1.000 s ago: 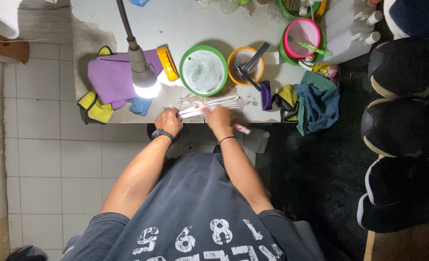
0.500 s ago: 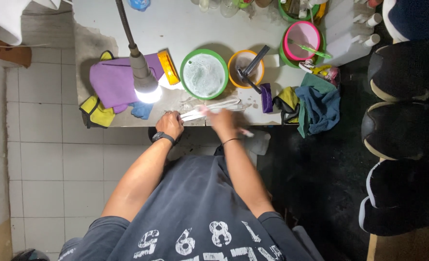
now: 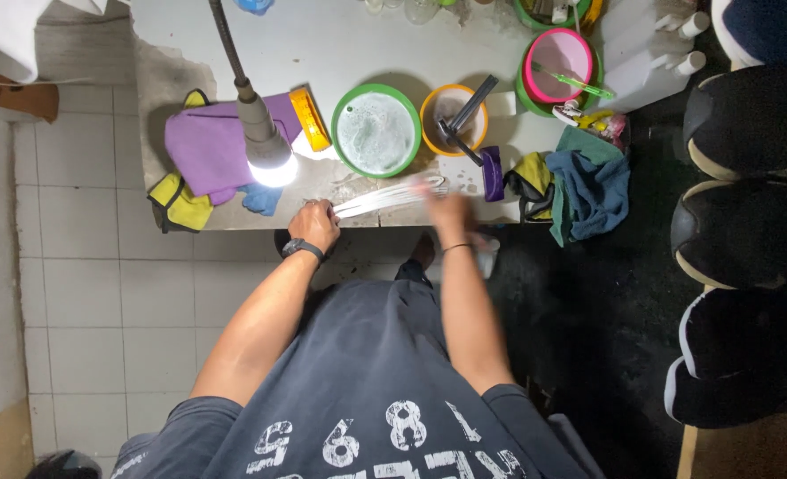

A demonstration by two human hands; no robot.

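My body: dark printed T-shirt (image 3: 358,390) nearest the camera, both bare forearms reaching forward to the worktop (image 3: 358,44) edge.
Left hand (image 3: 315,223): at the near edge of the worktop, just below the lit lamp (image 3: 265,151); fingers closed around one end of a bundle of white laces (image 3: 384,195). A dark watch sits on that wrist.
Right hand (image 3: 446,208): right of the lamp, blurred with motion; it meets the other end of the laces, but I cannot tell how the fingers are set.
White laces: stretched almost flat between my two hands, along the worktop's near edge, right of the lamp.
Step in hand: by my reading, I am rubbing or drawing the laces clean.
Next move: likely needs a firm left-hand hold.
Beyond the laces: green-rimmed bowl (image 3: 376,130) of sudsy water right of the lamp; then a yellow bowl (image 3: 453,120) with a brush.
Left of the lamp: purple cloth (image 3: 207,146).
Far right: dark shoes (image 3: 748,231) on the floor.
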